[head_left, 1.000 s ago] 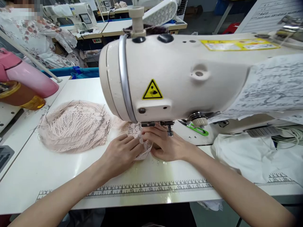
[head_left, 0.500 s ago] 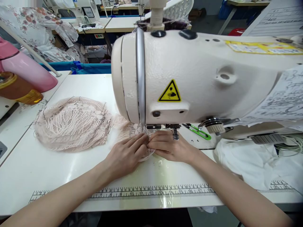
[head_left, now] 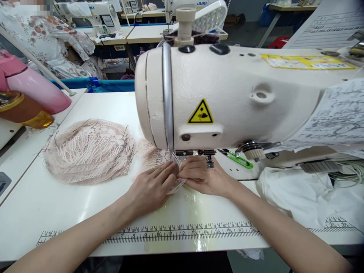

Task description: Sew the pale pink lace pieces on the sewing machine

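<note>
A piece of pale pink lace fabric [head_left: 155, 156] lies under the head of the sewing machine [head_left: 236, 91]. My left hand [head_left: 156, 185] rests on its near part, fingers together and closed on the lace. Close against it, my right hand [head_left: 200, 175] pinches the lace edge near the needle area, fingers wrapped and partly behind the machine's small metal parts. The fingertips and the presser foot are largely hidden. To the left, a pile of pink lace pieces [head_left: 91, 151] with loose dark threads lies on the table, its right edge close to the lace under my hand.
Green thread snips [head_left: 240, 159] lie right of the needle. White cloth [head_left: 295, 193] is bunched at the right. A pink bottle [head_left: 36, 85] and an amber jar [head_left: 31, 110] stand at left. A ruler strip [head_left: 182, 232] runs along the front edge. Another person [head_left: 48, 41] sits beyond.
The camera view has shifted slightly, so the machine and table appear a little lower. Both hands stay on the lace in nearly the same place.
</note>
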Tool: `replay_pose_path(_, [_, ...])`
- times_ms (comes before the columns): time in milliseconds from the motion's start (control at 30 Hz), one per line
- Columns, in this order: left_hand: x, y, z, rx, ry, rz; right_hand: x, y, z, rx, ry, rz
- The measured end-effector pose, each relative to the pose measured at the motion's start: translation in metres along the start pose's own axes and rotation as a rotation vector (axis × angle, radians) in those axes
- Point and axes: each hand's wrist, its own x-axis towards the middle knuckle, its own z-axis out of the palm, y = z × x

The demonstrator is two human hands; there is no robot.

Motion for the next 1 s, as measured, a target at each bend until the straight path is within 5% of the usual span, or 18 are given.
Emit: replay_pose_path(1000, [0.008, 0.002, 0.002, -0.022, 0.005, 0.0, -0.006, 0.011, -0.001, -0.071, -0.041, 0.188])
